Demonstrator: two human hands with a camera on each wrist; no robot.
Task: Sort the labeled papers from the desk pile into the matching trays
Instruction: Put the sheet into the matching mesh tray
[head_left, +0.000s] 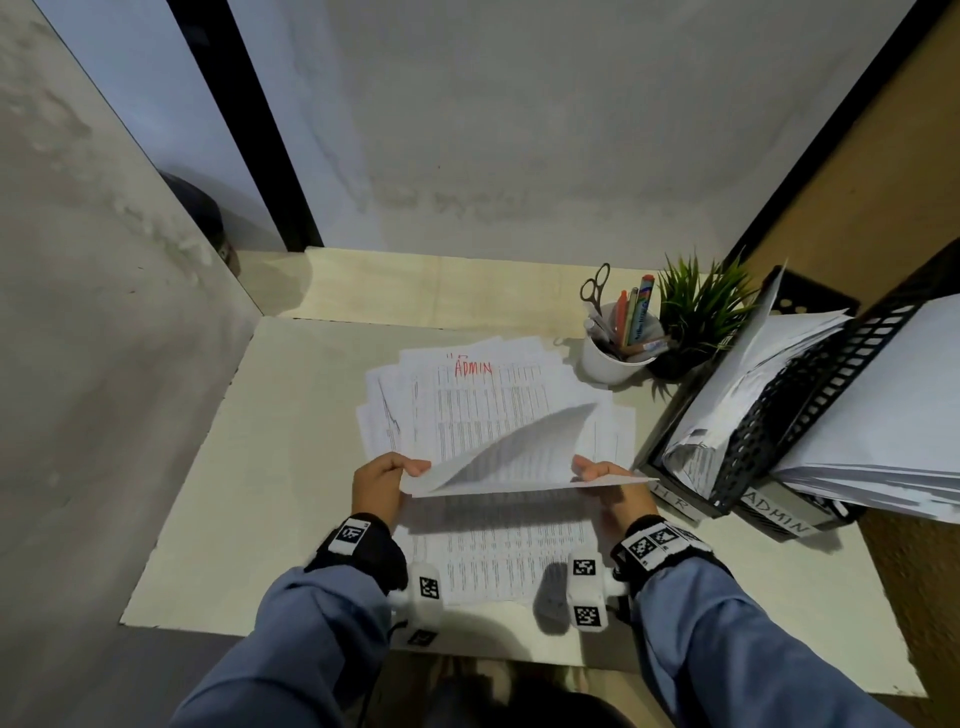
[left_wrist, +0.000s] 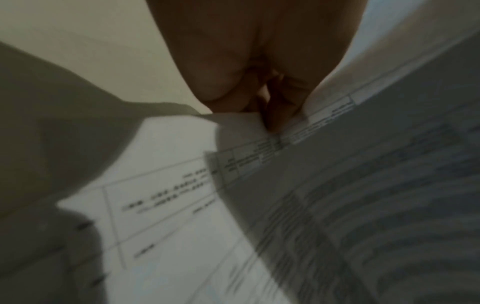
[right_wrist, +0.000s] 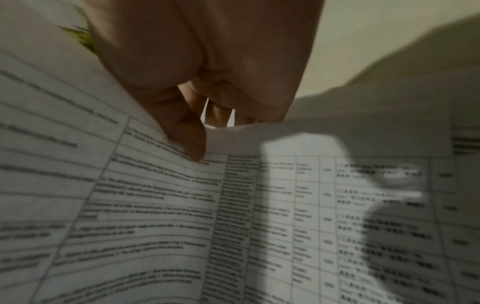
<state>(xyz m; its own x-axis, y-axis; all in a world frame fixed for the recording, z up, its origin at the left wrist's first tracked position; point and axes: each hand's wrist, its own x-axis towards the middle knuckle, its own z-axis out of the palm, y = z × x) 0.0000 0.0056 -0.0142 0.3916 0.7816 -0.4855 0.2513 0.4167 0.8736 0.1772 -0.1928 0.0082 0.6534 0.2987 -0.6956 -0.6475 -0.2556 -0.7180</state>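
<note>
A loose pile of printed papers (head_left: 467, 410) lies mid-desk, its top sheet marked ADMIN in red. A printed sheet (head_left: 511, 462) is lifted off the pile and curls over. My left hand (head_left: 387, 480) pinches its left edge and my right hand (head_left: 605, 475) pinches its right edge. The left wrist view shows my left hand (left_wrist: 270, 115) on the lifted sheet (left_wrist: 363, 205). In the right wrist view my right hand (right_wrist: 197, 144) pinches the sheet (right_wrist: 182, 205). Two black trays stand at the right, labelled HR (head_left: 691, 499) and ADMIN (head_left: 779, 514), both holding papers.
A white cup (head_left: 615, 358) with pens and scissors and a small green plant (head_left: 696, 312) stand behind the pile, right of centre. Walls close in the desk at the left and back. Bare desk (head_left: 291, 441) lies left of the pile.
</note>
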